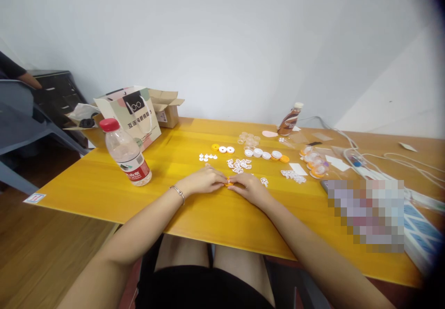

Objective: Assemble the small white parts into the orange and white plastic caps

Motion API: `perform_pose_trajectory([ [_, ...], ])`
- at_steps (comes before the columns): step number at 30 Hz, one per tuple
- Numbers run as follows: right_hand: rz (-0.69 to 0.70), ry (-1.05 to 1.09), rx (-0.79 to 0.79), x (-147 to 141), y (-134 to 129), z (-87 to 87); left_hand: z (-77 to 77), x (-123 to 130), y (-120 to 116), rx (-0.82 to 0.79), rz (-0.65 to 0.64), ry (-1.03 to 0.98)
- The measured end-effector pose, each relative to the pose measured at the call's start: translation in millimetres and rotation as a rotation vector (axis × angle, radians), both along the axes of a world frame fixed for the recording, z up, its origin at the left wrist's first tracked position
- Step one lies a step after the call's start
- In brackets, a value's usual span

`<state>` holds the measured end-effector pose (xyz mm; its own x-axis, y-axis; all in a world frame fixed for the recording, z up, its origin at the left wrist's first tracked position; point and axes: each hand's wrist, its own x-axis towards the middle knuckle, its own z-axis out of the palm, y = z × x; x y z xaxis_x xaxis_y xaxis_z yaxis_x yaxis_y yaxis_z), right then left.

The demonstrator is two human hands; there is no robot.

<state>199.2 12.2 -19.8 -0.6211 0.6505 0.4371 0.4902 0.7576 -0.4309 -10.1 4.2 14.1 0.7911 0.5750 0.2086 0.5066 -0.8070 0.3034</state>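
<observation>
Left hand: palm down, forearm reaching in from lower left, wrist with bracelet (179, 195) just above table (215, 218); fingers bent toward the right hand; left hand (206, 179) closed on small orange piece (228, 183).
Right hand: forearm angled in from lower right, knuckles up; right hand (249, 187) closed on the same piece from its other side, thumb and index pinching.
Small orange piece: between the 2 hands' fingertips, low over the table; mostly covered by fingers.
White cutouts (239, 165): loose group just beyond the fingertips; 1 separate cutout (264, 181) just beyond the right hand.
Small white discs (207, 157): beyond the left hand.
Rings: 1 yellow ring (215, 147), 2 white rings (226, 150); farther beyond both hands.
Caps: row of white caps (257, 152) with orange cap (284, 159) at its right end; beyond the right hand.
Water bottle (127, 156): upright, left of the left hand; red cap.
</observation>
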Motion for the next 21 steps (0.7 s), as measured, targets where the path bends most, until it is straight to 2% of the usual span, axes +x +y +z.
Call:
perform_pose_trajectory([
  [9,-0.019,-0.165,0.171,-0.6,-1.4,-3.0,0.6,0.2,-2.0,0.107,0.003,0.069],
  [21,0.002,-0.246,0.276,-3.6,-4.3,0.5,-1.6,3.7,-5.5,0.191,0.039,0.111],
])
